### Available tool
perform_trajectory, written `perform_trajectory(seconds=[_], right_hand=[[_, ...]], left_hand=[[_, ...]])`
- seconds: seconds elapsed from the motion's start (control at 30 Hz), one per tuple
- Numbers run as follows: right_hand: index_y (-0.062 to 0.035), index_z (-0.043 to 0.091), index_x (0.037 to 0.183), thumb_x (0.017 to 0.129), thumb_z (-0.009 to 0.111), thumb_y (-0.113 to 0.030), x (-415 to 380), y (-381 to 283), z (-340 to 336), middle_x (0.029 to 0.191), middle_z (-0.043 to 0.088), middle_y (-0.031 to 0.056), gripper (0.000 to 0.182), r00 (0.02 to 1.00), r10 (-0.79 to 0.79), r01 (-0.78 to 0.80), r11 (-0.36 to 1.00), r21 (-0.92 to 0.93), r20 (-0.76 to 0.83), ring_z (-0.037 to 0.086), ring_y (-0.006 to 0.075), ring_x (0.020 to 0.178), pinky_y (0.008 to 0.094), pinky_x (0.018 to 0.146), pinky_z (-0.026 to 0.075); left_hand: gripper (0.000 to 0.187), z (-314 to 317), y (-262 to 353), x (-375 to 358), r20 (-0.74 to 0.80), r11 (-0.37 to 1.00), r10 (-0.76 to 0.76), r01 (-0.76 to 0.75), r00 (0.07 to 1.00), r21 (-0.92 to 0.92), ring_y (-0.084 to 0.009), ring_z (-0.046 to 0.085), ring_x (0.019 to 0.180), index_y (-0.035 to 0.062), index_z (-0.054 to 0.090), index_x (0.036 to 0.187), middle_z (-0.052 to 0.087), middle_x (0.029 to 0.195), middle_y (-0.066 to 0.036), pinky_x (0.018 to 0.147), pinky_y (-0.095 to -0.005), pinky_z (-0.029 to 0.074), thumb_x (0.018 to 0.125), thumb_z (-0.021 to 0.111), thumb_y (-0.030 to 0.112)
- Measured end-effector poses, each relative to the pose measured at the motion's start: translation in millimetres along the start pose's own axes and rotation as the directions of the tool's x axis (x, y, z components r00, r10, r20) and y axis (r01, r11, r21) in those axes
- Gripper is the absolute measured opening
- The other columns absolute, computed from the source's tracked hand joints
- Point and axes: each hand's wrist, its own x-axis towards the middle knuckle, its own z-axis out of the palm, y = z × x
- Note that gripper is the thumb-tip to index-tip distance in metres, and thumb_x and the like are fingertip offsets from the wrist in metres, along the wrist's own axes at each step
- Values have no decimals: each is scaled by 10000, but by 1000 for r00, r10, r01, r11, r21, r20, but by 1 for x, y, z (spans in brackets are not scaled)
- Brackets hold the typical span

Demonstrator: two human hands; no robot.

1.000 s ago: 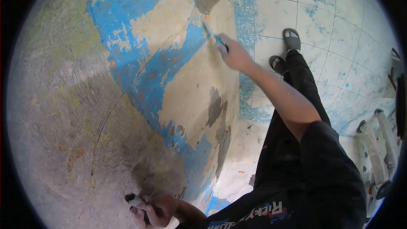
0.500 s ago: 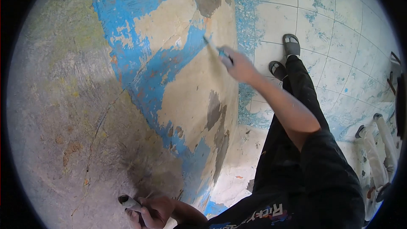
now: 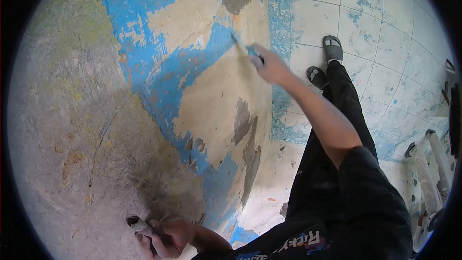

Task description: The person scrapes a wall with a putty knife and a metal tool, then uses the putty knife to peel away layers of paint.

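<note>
Blue paint (image 3: 159, 74), ragged at its margins, crosses the wall (image 3: 211, 98) between cream and rough grey areas. On my head feed, the right hand (image 3: 269, 65) is closed round the handle of a slim-bladed tool (image 3: 239, 42); its tip is at the right end of one blue strip. Contact: I cannot tell from this angle. The blade projects ahead of the fist, which I judge lengthens reach and spares the knuckles from the wall. Arm extended, presumably because the body stands back from the spot. Left hand (image 3: 166, 238): fingers wrapped round a pale tube-like object (image 3: 142, 226), dark end outward, identity unclear to me. It is well apart from the blade, likely to leave the right arm room. Sandals (image 3: 332, 49) staggered on the tiled floor (image 3: 315, 19), probably for balance.
</note>
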Motion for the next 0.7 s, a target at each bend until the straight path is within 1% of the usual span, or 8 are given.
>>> perform_trajectory(seconds=[0.07, 0.17, 0.27, 0.37, 0.4, 0.5, 0.6, 0.7], right_hand=[[-98, 568, 1230, 1016, 535, -283, 28, -7, -17, 875, 626, 214, 285, 999, 34, -35, 999, -39, -8, 627, 364, 789, 429, 769, 493], [-107, 564, 1210, 980, 546, -262, 7, -1, -10, 936, 662, 261, 278, 999, -30, 29, 999, -46, -16, 650, 463, 881, 507, 772, 505], [-92, 559, 1175, 978, 548, -260, -21, -5, 2, 938, 661, 264, 260, 1000, -12, 12, 1000, -2, 3, 648, 462, 890, 506, 765, 502], [-93, 559, 1174, 985, 537, -266, 18, 4, -6, 952, 665, 258, 258, 997, -46, 46, 999, -9, -67, 650, 460, 905, 511, 775, 500], [-95, 560, 1172, 983, 541, -283, 28, -6, -15, 947, 668, 251, 268, 998, 70, -69, 997, -35, -1, 651, 460, 914, 507, 778, 501], [-89, 565, 1167, 983, 550, -300, 3, 1, -5, 932, 669, 252, 281, 1000, -6, 4, 999, -52, -25, 654, 452, 894, 493, 763, 499], [-88, 564, 1163, 978, 551, -301, -24, -2, 7, 930, 669, 258, 282, 1000, 7, -7, 1000, 23, 5, 651, 457, 886, 490, 757, 498], [-106, 559, 1228, 1014, 543, -343, 24, 12, 6, 821, 621, 191, 319, 985, -81, 81, 997, -6, -151, 602, 329, 742, 428, 713, 471]], left_hand=[[198, 0, 0, 0, -7, 1000, -6, 6, 1000, 5, -267, 625, 981, -16, 640, 1013, 565, 1083, -163, 781, -380, 600, 855, 754, -49], [199, 4, 3, 0, -33, 999, -30, 30, 999, 22, -264, 624, 977, -16, 644, 1005, 565, 1083, -163, 772, -369, 602, 847, 758, -57], [197, 5, 3, 0, -27, 999, -39, 40, 999, 16, -257, 621, 980, -18, 648, 999, 566, 1079, -162, 760, -355, 603, 843, 761, -60], [191, 5, 2, 1, -27, 999, -36, 36, 999, 5, -249, 618, 984, -21, 654, 995, 566, 1076, -161, 744, -342, 600, 842, 761, -61], [188, 6, 3, 0, -38, 999, -42, 42, 998, -1, -246, 617, 985, -23, 657, 994, 566, 1075, -161, 738, -337, 599, 842, 761, -61], [178, 6, 3, 0, -53, 996, -67, 70, 996, 57, -239, 614, 977, -28, 672, 986, 567, 1071, -161, 731, -338, 590, 839, 768, -58], [170, 11, 2, 3, -110, 1000, -19, 19, 994, -2, -229, 610, 964, -30, 688, 972, 570, 1070, -162, 729, -337, 579, 831, 781, -50], [174, 12, 2, 2, -136, 998, -31, 23, 990, -57, -218, 604, 965, -28, 695, 966, 573, 1070, -161, 735, -338, 571, 822, 793, -45]])
